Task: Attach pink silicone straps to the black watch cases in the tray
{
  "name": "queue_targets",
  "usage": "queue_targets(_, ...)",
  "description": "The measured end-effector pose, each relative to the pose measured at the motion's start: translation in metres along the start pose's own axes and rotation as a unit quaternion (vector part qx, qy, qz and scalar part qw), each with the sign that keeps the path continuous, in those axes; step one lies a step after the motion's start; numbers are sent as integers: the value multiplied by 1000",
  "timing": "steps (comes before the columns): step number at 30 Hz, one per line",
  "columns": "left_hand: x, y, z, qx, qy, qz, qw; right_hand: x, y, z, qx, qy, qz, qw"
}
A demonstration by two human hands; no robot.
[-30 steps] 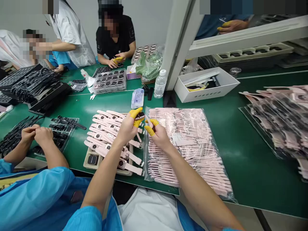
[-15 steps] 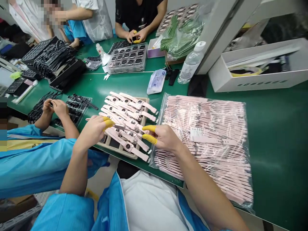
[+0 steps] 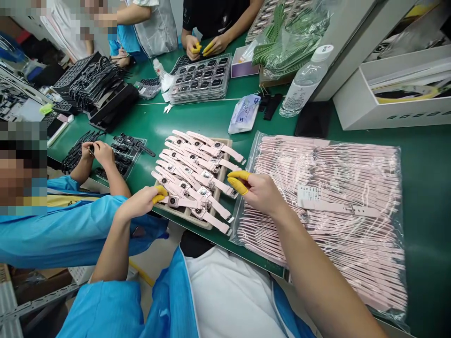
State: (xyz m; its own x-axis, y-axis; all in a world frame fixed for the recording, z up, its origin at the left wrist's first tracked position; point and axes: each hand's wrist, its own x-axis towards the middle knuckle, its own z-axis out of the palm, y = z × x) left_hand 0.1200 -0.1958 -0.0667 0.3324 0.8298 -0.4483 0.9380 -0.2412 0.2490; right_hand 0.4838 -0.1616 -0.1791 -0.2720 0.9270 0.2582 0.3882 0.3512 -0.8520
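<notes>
Pink-strapped watches [image 3: 192, 157] lie in slanted rows across a beige tray [image 3: 228, 176]. At the tray's near left corner my left hand [image 3: 143, 202], with yellow finger covers, pinches the end of one pink-strapped watch [image 3: 174, 202]. My right hand [image 3: 262, 191] hovers right of the tray, over the left edge of a clear bag of pink straps [image 3: 324, 253]. Its yellow-covered thumb and index finger are close together, and I cannot make out anything between them. One loose pink strap [image 3: 331, 206] lies on top of the bag, next to a white label [image 3: 308, 192].
A bottle [image 3: 306, 82], a blue-and-white packet [image 3: 244, 114] and a white box [image 3: 394, 115] stand behind the bag. Stacked clear trays [image 3: 200, 80] sit farther back. At the left, another person's hands [image 3: 98, 152] work beside black straps [image 3: 123, 152].
The hands have moved apart. The watch previously between them now lies low at the tray's near left, still in my left fingers. The view has shifted, moving the scene rightward.
</notes>
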Motion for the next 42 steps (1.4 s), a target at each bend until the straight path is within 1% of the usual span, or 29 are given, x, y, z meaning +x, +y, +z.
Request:
queue_targets(3, 1, 0, -1, 10, -25, 34, 999, 0, 3, 2, -11, -2, 5, 1000)
queue_targets(5, 5, 0, 0, 31, -10, 38, 999, 0, 4, 2, -15, -4, 10, 1000)
queue_targets(7, 11, 1, 4, 45, 24, 39, 998, 0, 5, 3, -16, -7, 14, 1000)
queue_targets(9, 17, 2, 8, 42, 66, 56, 995, 0, 4, 4, -12, -9, 17, 1000)
queue_targets(11, 18, 1, 14, 43, 119, 75, 989, 0, 3, 4, -7, -8, 17, 1000)
queue_targets(12, 16, 0, 17, 52, 150, 72, 985, 0, 3, 4, -7, -8, 18, 1000)
queue_targets(14, 7, -2, 24, 86, 198, 29, 976, 0, 2, 2, -11, -6, 18, 1000)
queue_targets(15, 1, -3, 27, 108, 205, -5, 973, 0, 3, 2, -14, -5, 19, 1000)
queue_targets(16, -6, -4, 30, 131, 196, -40, 971, 0, 3, 2, -16, -3, 20, 1000)
queue_targets(18, -17, -2, 36, 172, 153, -87, 969, 0, 6, 2, -17, 0, 20, 1000)
queue_targets(20, -22, 3, 41, 200, 118, -105, 967, 0, 9, 2, -20, 6, 21, 1000)
queue_targets(21, -22, 6, 43, 210, 111, -110, 965, 0, 9, 1, -24, 9, 23, 999)
queue_targets(24, -15, 15, 46, 231, 120, -129, 957, 1, 6, -10, -58, 24, 39, 997)
queue_targets(25, -13, 17, 46, 235, 127, -131, 955, 2, 3, -18, -78, 25, 52, 995)
queue_targets(27, -10, 17, 47, 242, 141, -126, 952, 0, -7, -40, -130, 8, 106, 986)
queue_targets(29, -10, 14, 47, 243, 154, -113, 951, -7, -14, -68, -187, -31, 193, 963)
queue_targets(30, -10, 11, 48, 239, 159, -102, 952, -13, -15, -82, -209, -43, 232, 949)
queue_targets(31, -11, 8, 48, 234, 163, -89, 954, -22, -13, -96, -232, -41, 255, 938)
queue_targets(32, -11, 4, 49, 226, 165, -71, 957, -32, -8, -108, -256, -37, 267, 928)
queue_targets(34, -13, -4, 49, 203, 168, -35, 964, -55, 11, -124, -277, -22, 246, 929)
queue_targets(35, -13, -9, 49, 189, 168, -21, 967, -67, 22, -128, -275, -15, 214, 937)
queue_targets(36, -14, -13, 48, 174, 168, -11, 970, -78, 33, -130, -272, -26, 186, 944)
queue_targets(37, -16, -18, 47, 158, 168, -7, 973, -88, 43, -129, -282, -37, 172, 943)
queue_targets(39, -21, -24, 44, 119, 174, -9, 977, -102, 58, -121, -300, -58, 186, 934)
queue_targets(41, -27, -24, 41, 46, 194, -1, 980, -110, 64, -112, -312, -45, 208, 926)
queue_targets(42, -30, -20, 41, -8, 202, 13, 979, -113, 64, -108, -313, -35, 213, 925)
